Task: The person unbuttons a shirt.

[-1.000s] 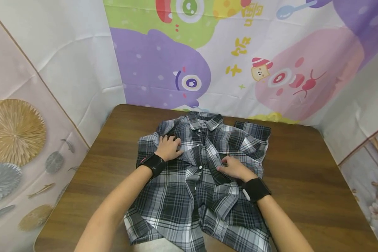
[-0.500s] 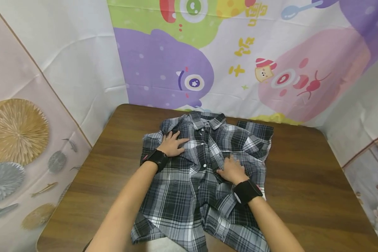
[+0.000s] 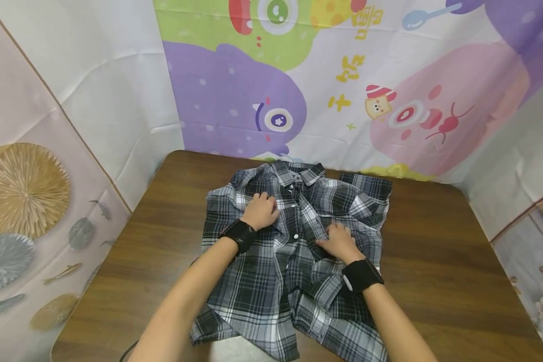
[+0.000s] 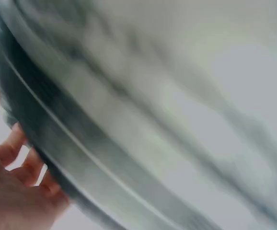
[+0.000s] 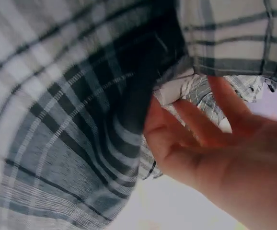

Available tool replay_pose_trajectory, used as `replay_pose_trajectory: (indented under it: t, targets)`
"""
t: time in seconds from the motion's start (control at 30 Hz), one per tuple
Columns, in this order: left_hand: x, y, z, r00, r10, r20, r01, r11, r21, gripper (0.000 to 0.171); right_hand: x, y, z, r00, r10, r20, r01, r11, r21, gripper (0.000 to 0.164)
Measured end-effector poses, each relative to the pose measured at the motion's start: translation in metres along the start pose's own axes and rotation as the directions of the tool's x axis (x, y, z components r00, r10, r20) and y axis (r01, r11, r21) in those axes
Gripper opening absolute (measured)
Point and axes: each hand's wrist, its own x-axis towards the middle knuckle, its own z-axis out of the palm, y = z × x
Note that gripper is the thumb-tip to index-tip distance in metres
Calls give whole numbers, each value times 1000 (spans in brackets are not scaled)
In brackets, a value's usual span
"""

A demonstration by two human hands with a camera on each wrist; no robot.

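A black, grey and white plaid shirt lies front side up, its collar at the far end and small white buttons down the middle. My left hand rests on the chest left of the buttons, fingers bent. Across the button line, my right hand touches the other front panel, thumb out to the side. The left wrist view is blurred, with fingertips of the left hand right at the cloth. In the right wrist view, loosely spread fingers of the right hand meet a fold of the shirt.
The brown wooden table extends to both sides of the shirt. A cartoon-printed curtain hangs along its far edge, with pale patterned sheets at the sides. A sleeve end lies at the far right of the shirt.
My left hand has shifted right across the chest toward the buttons, its fingers less spread than half a second ago. The right hand stays near the same spot on the right panel.
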Motion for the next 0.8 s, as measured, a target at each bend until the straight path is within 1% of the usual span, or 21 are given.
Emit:
replay_pose_trajectory:
  t: [0.03, 0.07, 0.1, 0.13, 0.17, 0.23, 0.3, 0.37, 0.47, 0.5, 0.53, 0.6, 0.63, 0.7, 0.73, 0.77, 0.8]
  targets:
    - [-4, 9, 1, 1000, 0, -8, 0, 1000, -9, 39, -2, 1, 0, 1000, -4, 0, 4, 999, 32, 59]
    - [-8, 19, 1, 1000, -14, 10, 14, 1000, -17, 50, -4, 1, 0, 1000, -1, 6, 1, 998, 70, 60]
    - [-12, 28, 1, 999, -34, 39, 35, 999, -26, 60, -5, 2, 0, 1000, 0, 18, -2, 994, 109, 63]
    - [-17, 37, 0, 995, -53, 85, 55, 998, -20, 69, -8, 2, 0, 1000, -3, 28, -1, 990, 143, 65]
    - [-20, 44, 1, 990, -72, 123, 75, 997, -18, 75, -10, 2, 0, 999, -11, 41, 4, 985, 175, 67]
    - [-28, 57, 1, 975, -108, 192, 111, 994, -5, 81, -15, 2, 0, 999, -15, 51, 4, 978, 210, 70]
    - [-34, 63, 1, 967, -125, 221, 130, 992, -5, 76, -20, 1, 1, 999, -37, 4, 35, 973, 228, 69]
    - [-41, 65, 1, 970, -138, 200, 146, 989, -23, 67, -25, -1, 2, 996, -62, -60, 75, 967, 242, 67]
    - [-50, 62, -2, 975, -158, 156, 169, 984, -57, 53, -34, -8, 3, 974, -124, -191, 168, 959, 230, 66]
    - [-54, 61, -4, 975, -166, 150, 178, 981, -73, 48, -38, -12, 3, 965, -148, -217, 193, 959, 207, 65]
    - [-57, 59, -5, 975, -172, 144, 184, 980, -77, 45, -42, -16, 4, 946, -194, -260, 239, 959, 154, 64]
    - [-64, 55, -7, 971, -178, 161, 196, 976, -100, 40, -49, -22, 8, 922, -259, -287, 289, 955, 67, 64]
    - [-67, 53, -8, 968, -182, 172, 202, 974, -107, 40, -53, -25, 10, 919, -283, -274, 303, 952, 34, 63]
    - [-74, 50, -10, 965, -178, 195, 202, 973, -113, 42, -57, -31, 15, 922, -317, -221, 322, 947, -12, 61]
    - [-77, 48, -10, 963, -173, 206, 199, 973, -115, 44, -58, -34, 18, 927, -326, -184, 328, 944, -22, 60]
    - [-81, 47, -11, 961, -167, 222, 198, 973, -123, 46, -59, -35, 21, 940, -316, -130, 318, 948, -8, 59]
    - [-84, 46, -12, 958, -164, 234, 197, 972, -126, 50, -61, -38, 23, 944, -319, -89, 320, 947, -2, 58]
